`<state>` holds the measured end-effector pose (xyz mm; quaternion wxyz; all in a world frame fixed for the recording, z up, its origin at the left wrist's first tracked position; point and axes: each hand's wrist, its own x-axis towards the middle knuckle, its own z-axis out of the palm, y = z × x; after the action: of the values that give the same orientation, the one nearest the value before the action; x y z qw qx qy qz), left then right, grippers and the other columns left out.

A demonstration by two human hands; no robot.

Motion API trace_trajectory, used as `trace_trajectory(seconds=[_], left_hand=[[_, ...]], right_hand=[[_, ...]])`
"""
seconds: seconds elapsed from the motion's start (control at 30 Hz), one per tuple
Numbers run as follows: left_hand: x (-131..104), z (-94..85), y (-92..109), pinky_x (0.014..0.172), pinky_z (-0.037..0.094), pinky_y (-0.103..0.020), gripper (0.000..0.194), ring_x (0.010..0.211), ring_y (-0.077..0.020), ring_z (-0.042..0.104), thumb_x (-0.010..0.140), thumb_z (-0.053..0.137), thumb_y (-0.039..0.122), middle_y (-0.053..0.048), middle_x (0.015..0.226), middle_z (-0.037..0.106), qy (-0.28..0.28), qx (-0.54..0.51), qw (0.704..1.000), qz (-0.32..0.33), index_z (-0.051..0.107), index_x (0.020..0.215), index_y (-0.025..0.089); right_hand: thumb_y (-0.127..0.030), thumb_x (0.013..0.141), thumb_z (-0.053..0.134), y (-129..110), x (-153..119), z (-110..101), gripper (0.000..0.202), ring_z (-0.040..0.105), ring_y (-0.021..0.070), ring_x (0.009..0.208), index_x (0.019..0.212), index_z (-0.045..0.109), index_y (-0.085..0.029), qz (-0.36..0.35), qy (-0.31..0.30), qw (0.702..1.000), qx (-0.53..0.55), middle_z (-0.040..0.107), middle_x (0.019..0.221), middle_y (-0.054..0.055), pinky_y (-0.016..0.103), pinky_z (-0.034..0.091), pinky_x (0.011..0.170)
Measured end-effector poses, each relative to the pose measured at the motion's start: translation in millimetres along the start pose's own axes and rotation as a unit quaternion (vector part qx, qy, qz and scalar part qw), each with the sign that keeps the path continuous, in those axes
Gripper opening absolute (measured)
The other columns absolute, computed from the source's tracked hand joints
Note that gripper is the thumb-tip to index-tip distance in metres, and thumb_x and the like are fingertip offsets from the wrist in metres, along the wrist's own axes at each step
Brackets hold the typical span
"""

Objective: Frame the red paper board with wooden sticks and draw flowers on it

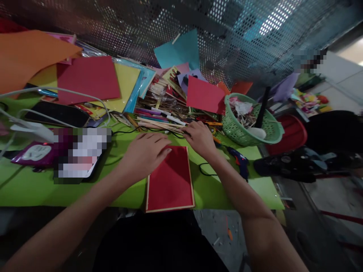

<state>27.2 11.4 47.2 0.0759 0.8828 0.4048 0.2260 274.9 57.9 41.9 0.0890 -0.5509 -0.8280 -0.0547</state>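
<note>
A red rectangular panel (pixel 170 179) edged with thin wooden strips lies flat at the table's front edge. My left hand (pixel 146 154) is over its upper left corner, palm down, fingers stretched out and thumb apart, holding nothing. Beyond the panel, my right hand (pixel 200 139) reaches to the ends of a bundle of thin wooden sticks (pixel 159 124). Its fingers are bent down and closed there; what is between the fingertips is hidden. Several pens (pixel 176 120) lie just behind the sticks. Right of my right forearm rests a blue glue gun (pixel 239 160).
A green basket (pixel 241 128) holding scraps stands at the right. Coloured paper, including a red sheet (pixel 89 79), is piled along the back against a perforated metal screen (pixel 227 41). On the left are a phone (pixel 85 155), a black case (pixel 56 114) and a white cable (pixel 65 90).
</note>
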Motion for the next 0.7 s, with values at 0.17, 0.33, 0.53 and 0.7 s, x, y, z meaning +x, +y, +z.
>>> trace_trajectory(seconds=[0.17, 0.33, 0.53, 0.7], left_hand=[[28.5, 17.7, 9.7, 0.096, 0.048, -0.044, 0.022, 0.106, -0.0264, 0.069, 0.102, 0.054, 0.031, -0.006, 0.109, 0.078, -0.007, 0.002, 0.999, 0.040, 0.072, 0.106, 0.020], [29.0, 32.4, -4.7, 0.091, 0.049, -0.041, 0.019, 0.100, -0.0247, 0.069, 0.101, 0.055, 0.029, -0.004, 0.101, 0.077, 0.017, 0.002, 1.000, 0.016, 0.073, 0.104, 0.022], [23.4, 25.2, -32.6, 0.098, 0.049, -0.042, 0.026, 0.112, -0.0277, 0.065, 0.102, 0.051, 0.029, -0.010, 0.116, 0.073, 0.083, 0.005, 0.994, -0.065, 0.069, 0.119, 0.021], [26.2, 20.5, -36.9, 0.101, 0.049, -0.045, 0.047, 0.118, -0.0308, 0.061, 0.103, 0.048, 0.031, -0.013, 0.125, 0.067, 0.096, 0.023, 0.990, -0.103, 0.052, 0.149, 0.021]], right_hand=[[-0.032, 0.102, 0.058, -2.7, 10.2, 17.4, 0.023, 0.058, 0.0303, 0.105, 0.104, 0.077, -0.020, 0.028, 0.025, 0.998, -0.047, 0.072, 0.109, 0.013, 0.041, 0.040, 0.084], [-0.028, 0.100, 0.060, 1.4, 8.4, 25.2, 0.016, 0.059, 0.0286, 0.100, 0.094, 0.074, -0.020, 0.028, 0.049, 0.998, -0.035, 0.073, 0.102, 0.011, 0.039, 0.039, 0.082], [-0.026, 0.097, 0.061, 4.6, 4.6, 12.2, 0.015, 0.062, 0.0258, 0.090, 0.084, 0.068, -0.022, 0.029, 0.124, 0.989, 0.072, 0.072, 0.089, 0.007, 0.038, 0.042, 0.082], [-0.029, 0.097, 0.062, -0.6, -2.1, -4.0, 0.016, 0.063, 0.0235, 0.085, 0.083, 0.067, -0.023, 0.008, 0.181, 0.972, 0.152, 0.072, 0.085, 0.005, 0.037, 0.045, 0.082]])
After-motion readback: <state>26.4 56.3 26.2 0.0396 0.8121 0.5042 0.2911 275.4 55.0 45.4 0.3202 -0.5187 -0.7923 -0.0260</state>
